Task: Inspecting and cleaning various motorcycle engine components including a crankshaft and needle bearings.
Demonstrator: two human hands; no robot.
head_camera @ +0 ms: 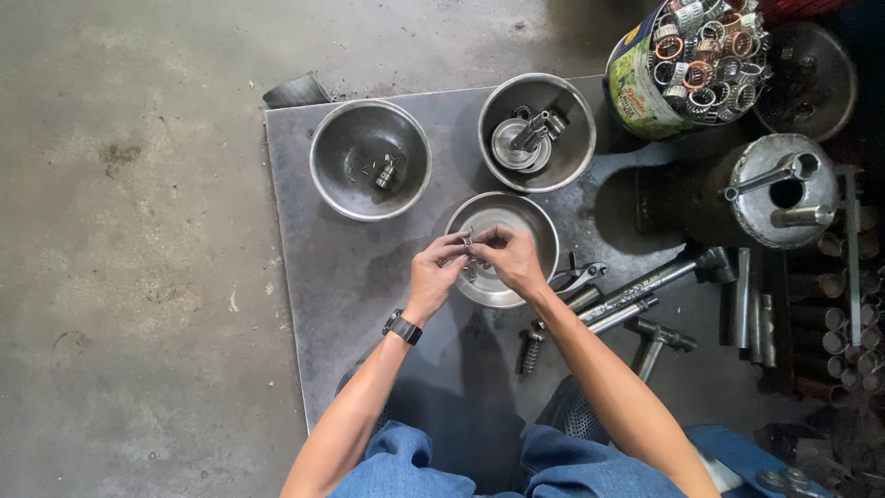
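My left hand (435, 272) and my right hand (510, 258) meet over a steel bowl (535, 219) on a grey metal plate (304, 249). Both pinch a small metal part (468, 244) between their fingertips, held just above the bowl. A dark watch sits on my left wrist. A second steel bowl (339, 166) at the back left holds a few small metal pieces. A third bowl (581, 138) behind it holds a round metal assembly with a shaft.
A tin can (636, 92) full of ring-shaped bearings stands at the back right. A round metal fixture (756, 203), pipes, a hammer (654, 341), a bolt (529, 350) and long tools lie to the right. Concrete floor lies left of the plate.
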